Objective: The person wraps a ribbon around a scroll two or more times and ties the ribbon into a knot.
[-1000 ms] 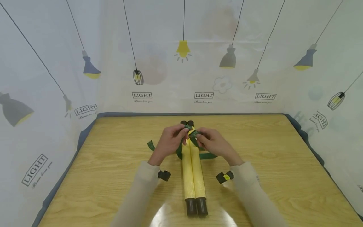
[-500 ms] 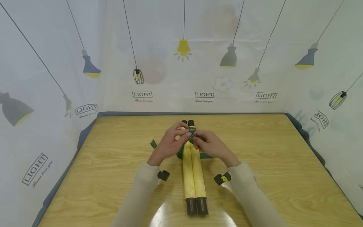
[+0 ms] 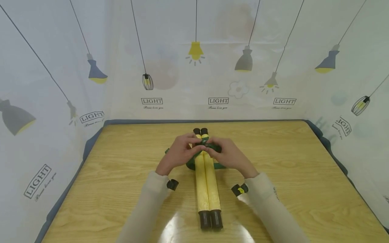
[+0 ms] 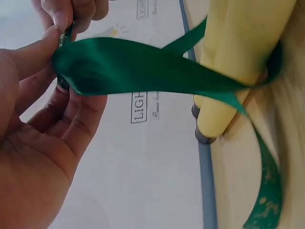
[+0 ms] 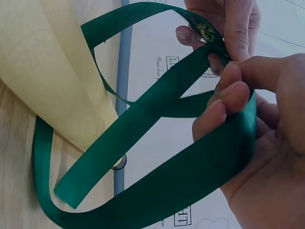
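Two yellow rolls [image 3: 207, 185] with dark end caps lie side by side on the table, pointing away from me. A green ribbon [image 4: 128, 67] with gold print passes round them and rises in loops to both hands. My left hand [image 3: 179, 152] pinches the ribbon above the rolls, its thumb against the fingers. Beside it, my right hand [image 3: 228, 153] pinches another part, thumb and fingertips nearly meeting the left ones. In the right wrist view, strands of ribbon cross at the fingertips and one cut end [image 5: 71, 193] hangs down. The fingers partly hide the crossing.
The wood-grain table [image 3: 121, 189] has a blue-grey edging [image 3: 206, 121] along its back. White sheets [image 3: 188, 84] printed with lamps stand behind it and at both sides. Small black devices are worn at the left wrist [image 3: 172, 184] and right wrist [image 3: 240, 190].
The hands have come closer together, thumbs now nearly meeting over the ribbon. The ribbon's loose end at the left has drawn in toward the left hand. The rolls have stayed in place.
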Demonstrator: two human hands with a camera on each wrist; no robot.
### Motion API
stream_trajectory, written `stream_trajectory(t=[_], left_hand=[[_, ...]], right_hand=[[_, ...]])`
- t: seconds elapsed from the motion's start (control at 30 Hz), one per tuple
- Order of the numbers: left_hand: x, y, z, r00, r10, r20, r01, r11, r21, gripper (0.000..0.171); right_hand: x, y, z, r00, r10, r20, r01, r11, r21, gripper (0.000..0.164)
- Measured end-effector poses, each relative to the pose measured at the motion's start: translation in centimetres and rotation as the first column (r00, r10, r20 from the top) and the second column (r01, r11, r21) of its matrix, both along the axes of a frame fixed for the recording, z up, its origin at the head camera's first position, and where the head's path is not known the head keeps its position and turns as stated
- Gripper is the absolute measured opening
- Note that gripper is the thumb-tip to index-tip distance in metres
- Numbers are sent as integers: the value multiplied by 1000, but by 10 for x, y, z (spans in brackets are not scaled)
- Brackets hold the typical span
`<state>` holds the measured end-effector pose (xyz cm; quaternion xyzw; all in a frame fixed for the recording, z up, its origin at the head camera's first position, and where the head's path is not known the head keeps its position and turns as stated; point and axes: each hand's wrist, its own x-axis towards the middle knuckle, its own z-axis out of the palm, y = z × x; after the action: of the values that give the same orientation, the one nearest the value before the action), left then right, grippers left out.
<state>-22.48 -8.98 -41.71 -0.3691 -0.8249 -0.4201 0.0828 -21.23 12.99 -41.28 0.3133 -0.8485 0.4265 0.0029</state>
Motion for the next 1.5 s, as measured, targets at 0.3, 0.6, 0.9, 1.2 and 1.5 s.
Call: stream_trajectory(t=[0.3,0.6,0.9,1.2,1.5], left_hand=[[2,1,8,982,151,-115,-165,978,-127,27],[-2,2,7,987,52,-152,-63,996,-64,13],[-6,4,3,999,-25,38,27,998,-52,24],[-7,0,2,987,-61,148,67,997,-37,18],[-8,-25,8,975,-18,221,53,987,-153,29]], right_hand=[[0,5,-1,996,9,-89,-13,999,-47,8],[0,13,-1,954,25,-298,-1,997,82,30],[-2,4,-10,932,-36,-361,83,990,117,14],[-3,2,-15,985,-22,-173,17,999,-32,29],[-6,25,-8,999,-4,37,5,1000,-24,26]])
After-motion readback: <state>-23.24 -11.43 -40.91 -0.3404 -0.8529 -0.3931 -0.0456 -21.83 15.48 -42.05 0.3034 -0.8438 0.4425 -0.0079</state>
